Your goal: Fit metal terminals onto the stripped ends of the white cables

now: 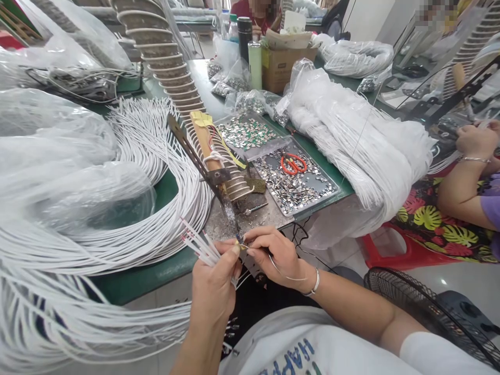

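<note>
My left hand (214,284) grips a small bunch of white cable ends (197,242) that fan up and to the left, their red and pale inner wires showing. My right hand (273,256) pinches a thin solder wire (283,274) that loops below it, its fingertips meeting the left hand's at the tip of a soldering iron (230,211). The iron slopes down from a stand (219,177) on the table's front edge. Long white cables (156,208) curve away to the left across the green table (164,268).
A metal tray (292,182) of small metal parts with orange scissors (294,164) lies right of the iron. A big white cable bundle (351,140) sits beyond it, plastic bags at left. A co-worker's arm (464,177) rests at right. A fan (433,312) stands at the floor.
</note>
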